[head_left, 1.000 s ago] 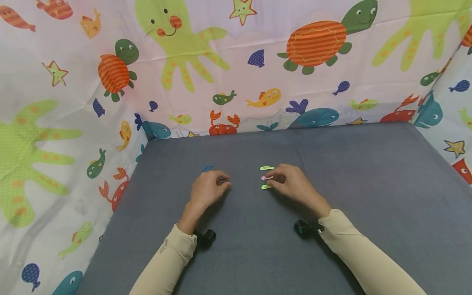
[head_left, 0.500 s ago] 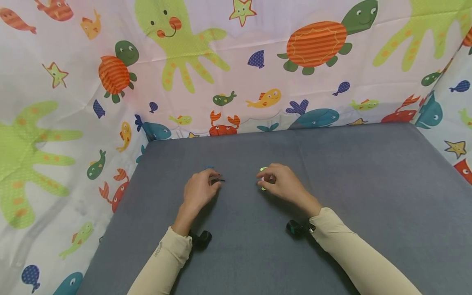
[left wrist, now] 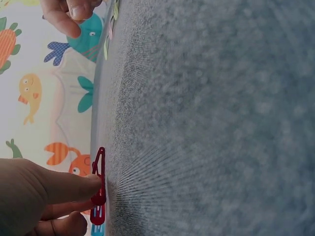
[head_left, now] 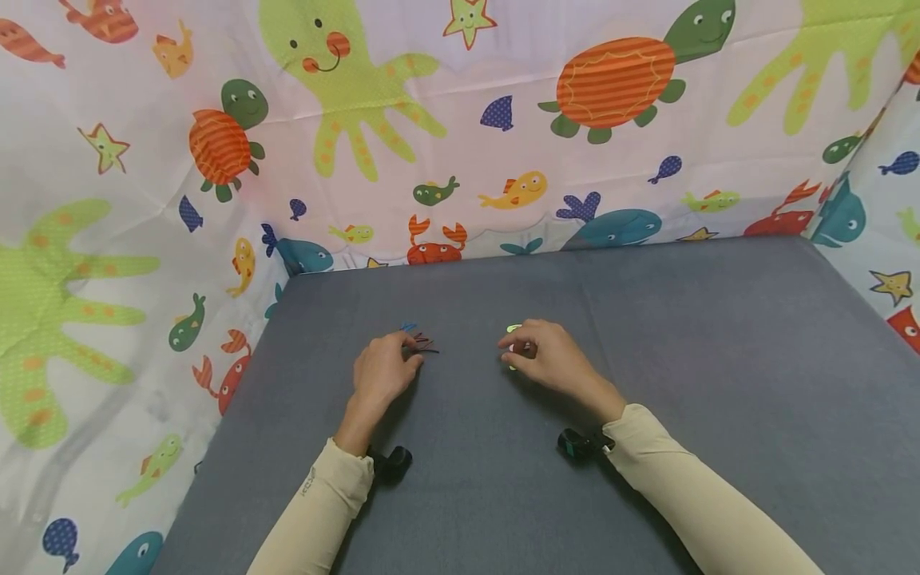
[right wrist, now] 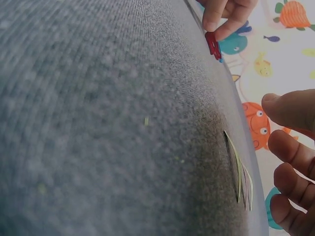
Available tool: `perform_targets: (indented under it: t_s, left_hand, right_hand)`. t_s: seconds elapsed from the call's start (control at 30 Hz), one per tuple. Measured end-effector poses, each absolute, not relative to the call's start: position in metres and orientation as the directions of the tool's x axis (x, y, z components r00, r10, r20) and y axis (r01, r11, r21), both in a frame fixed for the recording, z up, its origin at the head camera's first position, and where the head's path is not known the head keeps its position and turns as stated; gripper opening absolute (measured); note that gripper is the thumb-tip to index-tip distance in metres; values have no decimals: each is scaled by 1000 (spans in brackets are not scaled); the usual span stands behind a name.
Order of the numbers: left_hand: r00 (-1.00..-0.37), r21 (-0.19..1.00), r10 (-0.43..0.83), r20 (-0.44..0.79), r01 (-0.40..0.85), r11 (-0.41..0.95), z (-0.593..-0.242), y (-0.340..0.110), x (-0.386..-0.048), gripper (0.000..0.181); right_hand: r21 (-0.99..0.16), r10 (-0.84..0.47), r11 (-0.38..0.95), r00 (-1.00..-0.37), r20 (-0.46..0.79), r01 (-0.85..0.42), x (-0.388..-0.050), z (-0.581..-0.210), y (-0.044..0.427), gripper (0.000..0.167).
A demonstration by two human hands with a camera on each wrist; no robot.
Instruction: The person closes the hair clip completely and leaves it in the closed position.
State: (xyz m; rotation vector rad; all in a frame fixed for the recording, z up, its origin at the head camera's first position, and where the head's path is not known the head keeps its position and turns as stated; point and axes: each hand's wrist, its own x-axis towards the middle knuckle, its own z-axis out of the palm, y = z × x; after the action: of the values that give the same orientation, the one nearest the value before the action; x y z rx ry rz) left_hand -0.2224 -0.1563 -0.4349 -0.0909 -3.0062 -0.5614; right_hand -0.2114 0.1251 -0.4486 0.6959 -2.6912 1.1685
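Observation:
My left hand (head_left: 384, 367) is at the left group of hair clips, its thumb and finger pinching a red clip (left wrist: 100, 211) low over the grey surface. Behind that clip shows part of a blue clip (head_left: 408, 327). The right wrist view also shows the left fingertips on the red clips (right wrist: 213, 46). My right hand (head_left: 557, 359) hovers with loosely bent fingers, its thumb and fingertips apart and nothing between them. Below and beside it lie two yellow-green clips (right wrist: 238, 172) with a pink clip (right wrist: 246, 186) between them, partly hidden in the head view.
A grey cloth surface (head_left: 474, 447) lies under both hands. Around its back and sides stands a white curtain (head_left: 460, 144) printed with sea animals. A black wrist camera (head_left: 391, 465) is on the left wrist and another (head_left: 577, 444) on the right.
My left hand has moved left, and red and dark clips now show at its fingertips. The right hand has shifted slightly left, covering more of the green and pink clips.

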Motion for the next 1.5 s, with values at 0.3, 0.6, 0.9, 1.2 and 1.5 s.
perform_targets:
  t_s: [0.3, 0.6, 0.9, 1.2, 1.5]
  left_hand:
    - [-998, 343, 34, 59, 52, 938, -438, -157, -226, 21]
    - [-997, 349, 32, 68, 54, 936, -439, -157, -228, 17]
    - [-995, 359, 41, 92, 71, 931, -440, -156, -227, 11]
    - [-986, 363, 103, 131, 145, 921, -437, -143, -219, 6]
    - [-964, 380, 210, 162, 257, 889, -431, -120, -208, 6]
  right_hand:
    - [-653, -370, 600, -884, 285, -461, -209, -447, 124, 18]
    - [-623, -393, 591, -857, 334, -513, -212, -450, 118, 18]
    - [-626, -404, 589, -857, 318, -510, -211, -449, 105, 19]
    - [-593, -410, 617, -855, 319, -517, -210, -449, 96, 23]
    - [-597, -414, 619, -858, 303, -510, -210, -448, 95, 29]
